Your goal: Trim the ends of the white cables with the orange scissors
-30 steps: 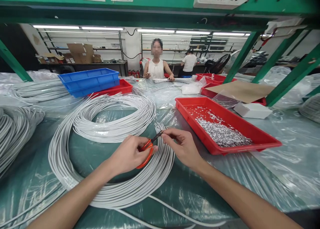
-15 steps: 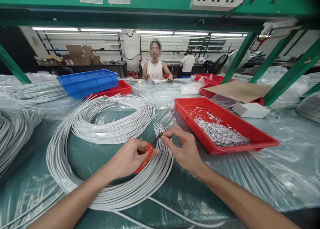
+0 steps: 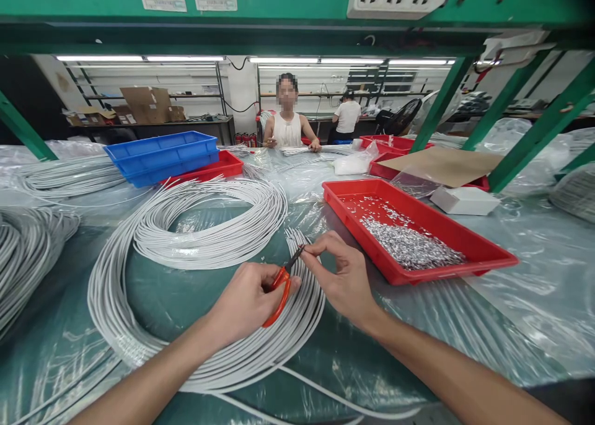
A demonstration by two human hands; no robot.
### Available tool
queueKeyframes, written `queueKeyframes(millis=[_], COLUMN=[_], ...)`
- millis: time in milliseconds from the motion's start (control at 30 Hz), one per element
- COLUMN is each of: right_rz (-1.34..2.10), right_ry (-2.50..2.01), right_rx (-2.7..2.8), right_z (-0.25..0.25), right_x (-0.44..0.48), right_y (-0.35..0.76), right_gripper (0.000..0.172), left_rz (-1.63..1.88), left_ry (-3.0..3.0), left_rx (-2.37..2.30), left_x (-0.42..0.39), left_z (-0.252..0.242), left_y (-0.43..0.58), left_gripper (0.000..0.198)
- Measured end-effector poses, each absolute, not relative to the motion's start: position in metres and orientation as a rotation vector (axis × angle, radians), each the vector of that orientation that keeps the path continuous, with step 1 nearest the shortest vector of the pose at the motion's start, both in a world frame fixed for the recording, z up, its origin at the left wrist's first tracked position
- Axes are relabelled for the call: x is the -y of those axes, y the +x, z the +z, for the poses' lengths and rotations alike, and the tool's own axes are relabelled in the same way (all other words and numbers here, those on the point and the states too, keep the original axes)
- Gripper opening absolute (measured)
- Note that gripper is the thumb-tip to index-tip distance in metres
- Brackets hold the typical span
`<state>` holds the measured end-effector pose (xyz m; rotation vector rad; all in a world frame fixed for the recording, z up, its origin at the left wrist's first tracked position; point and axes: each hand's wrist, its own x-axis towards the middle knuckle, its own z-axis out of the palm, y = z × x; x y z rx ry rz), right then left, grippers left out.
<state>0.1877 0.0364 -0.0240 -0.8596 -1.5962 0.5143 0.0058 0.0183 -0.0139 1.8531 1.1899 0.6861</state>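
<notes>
My left hand [image 3: 255, 301] is closed around a pair of scissors with orange handles [image 3: 279, 298]; the dark blades point up and to the right. At the tip of the blades, the thumb and forefinger of my right hand [image 3: 341, 270] are pinched together. What lies between those fingertips is too small to make out. Beneath both hands is a large coil of white cable [image 3: 260, 357], its cut ends fanned out just behind the blades. A second coil of white cable [image 3: 209, 245] overlaps it at the back.
To the right stands a red tray [image 3: 404, 279] with many small shiny metal pieces. A blue bin [image 3: 162, 155] rests on another red tray at the back left. More cable [image 3: 28, 245] lies at the far left. Green posts [image 3: 534, 140] rise at right. A person [image 3: 286, 127] sits opposite.
My left hand and the scissors have shifted slightly to the right. My right hand keeps its pinch by the blade tip. The whole view has moved a little.
</notes>
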Motion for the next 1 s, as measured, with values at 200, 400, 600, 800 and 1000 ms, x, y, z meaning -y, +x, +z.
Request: queueKeyframes(millis=[200,400,600,800,1000], right_rz=[0.725,0.701,0.57,0.334,-0.019], right_ry=[-0.902,-0.851,-0.901,-0.906,-0.87], right_rx=[1.54,1.639,1.746,1.815,1.923], right_z=[-0.023,-0.024,-0.03,-0.031,-0.031], right_x=[-0.041,-0.034,-0.032,-0.031,-0.027], right_y=[0.186,0.183,0.182,0.179,0.175], right_gripper=[0.016,0.016,0.015,0.018,0.02], left_rz=[0.829,1.093,1.1,1.104,1.136], left_ry=[1.891,1.72,1.634,1.596,1.66], left_rx=[-1.265,-1.189,-1.134,-1.13,-1.185], left_x=[-0.025,-0.023,-0.02,-0.021,-0.019], left_z=[-0.016,-0.01,-0.012,-0.014,-0.017], left_y=[0.001,0.001,0.006,0.007,0.007], left_gripper=[0.034,0.015,0.012,0.007,0.015])
